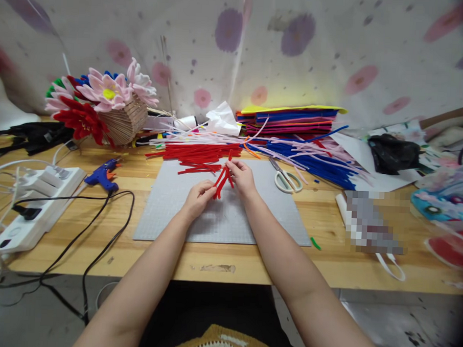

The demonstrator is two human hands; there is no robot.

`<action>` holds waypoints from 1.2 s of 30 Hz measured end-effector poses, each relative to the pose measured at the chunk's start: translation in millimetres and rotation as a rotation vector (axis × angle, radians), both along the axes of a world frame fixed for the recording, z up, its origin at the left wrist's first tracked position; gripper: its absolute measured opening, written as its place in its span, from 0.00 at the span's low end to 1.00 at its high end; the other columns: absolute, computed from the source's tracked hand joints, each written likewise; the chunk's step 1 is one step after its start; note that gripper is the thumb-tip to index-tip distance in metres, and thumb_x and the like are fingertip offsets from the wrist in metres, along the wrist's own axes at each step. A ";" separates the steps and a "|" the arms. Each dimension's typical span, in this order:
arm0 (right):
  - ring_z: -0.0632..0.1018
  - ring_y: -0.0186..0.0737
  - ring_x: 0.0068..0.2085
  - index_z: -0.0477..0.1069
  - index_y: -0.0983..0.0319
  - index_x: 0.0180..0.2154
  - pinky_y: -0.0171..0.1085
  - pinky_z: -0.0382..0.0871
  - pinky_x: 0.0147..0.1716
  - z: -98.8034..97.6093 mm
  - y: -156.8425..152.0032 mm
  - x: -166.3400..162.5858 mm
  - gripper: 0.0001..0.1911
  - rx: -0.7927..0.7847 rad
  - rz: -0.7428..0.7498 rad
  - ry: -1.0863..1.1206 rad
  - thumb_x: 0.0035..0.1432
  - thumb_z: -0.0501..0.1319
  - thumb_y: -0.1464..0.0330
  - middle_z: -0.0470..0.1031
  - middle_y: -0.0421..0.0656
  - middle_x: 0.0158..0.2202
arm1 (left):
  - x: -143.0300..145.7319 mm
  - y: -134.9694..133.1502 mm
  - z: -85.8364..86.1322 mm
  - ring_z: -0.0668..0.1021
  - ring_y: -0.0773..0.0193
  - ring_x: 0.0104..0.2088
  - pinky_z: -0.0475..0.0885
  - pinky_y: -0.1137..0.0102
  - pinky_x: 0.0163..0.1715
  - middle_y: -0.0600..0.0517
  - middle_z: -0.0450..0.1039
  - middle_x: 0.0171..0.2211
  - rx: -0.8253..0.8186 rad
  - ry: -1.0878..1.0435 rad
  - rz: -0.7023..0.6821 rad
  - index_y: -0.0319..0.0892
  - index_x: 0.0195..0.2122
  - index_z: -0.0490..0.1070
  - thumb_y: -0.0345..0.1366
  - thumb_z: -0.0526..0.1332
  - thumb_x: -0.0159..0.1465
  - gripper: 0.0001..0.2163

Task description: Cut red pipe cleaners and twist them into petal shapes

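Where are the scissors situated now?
In the head view, the scissors lie right of the right hand, at the far right corner of the grey cutting mat.

Soft, even light is washing the wooden table [350,271], the right edge is blurring and darkening, pixels are masking one patch [373,223]

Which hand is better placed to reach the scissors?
Probably the right hand: it's nearer the scissors, which lie on its side. The left hand is farther off. Both hold red strips, so the right would likely need freeing first.
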State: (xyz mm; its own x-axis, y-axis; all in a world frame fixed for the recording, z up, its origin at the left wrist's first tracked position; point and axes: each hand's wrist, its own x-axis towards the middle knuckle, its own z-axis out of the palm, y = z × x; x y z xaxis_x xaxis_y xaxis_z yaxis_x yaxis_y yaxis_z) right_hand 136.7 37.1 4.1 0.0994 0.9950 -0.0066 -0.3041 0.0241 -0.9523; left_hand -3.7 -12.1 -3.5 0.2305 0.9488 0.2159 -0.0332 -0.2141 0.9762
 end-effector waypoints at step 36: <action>0.64 0.29 0.24 0.68 0.63 0.24 0.30 0.59 0.24 -10.3 -1.7 -19.2 0.13 0.185 0.053 -0.211 0.40 0.63 0.60 0.66 0.36 0.22 | 14.0 6.6 -11.2 0.70 0.72 0.25 0.66 0.76 0.24 0.54 0.70 0.28 -0.166 -0.101 0.211 0.39 0.31 0.67 0.30 0.62 0.44 0.12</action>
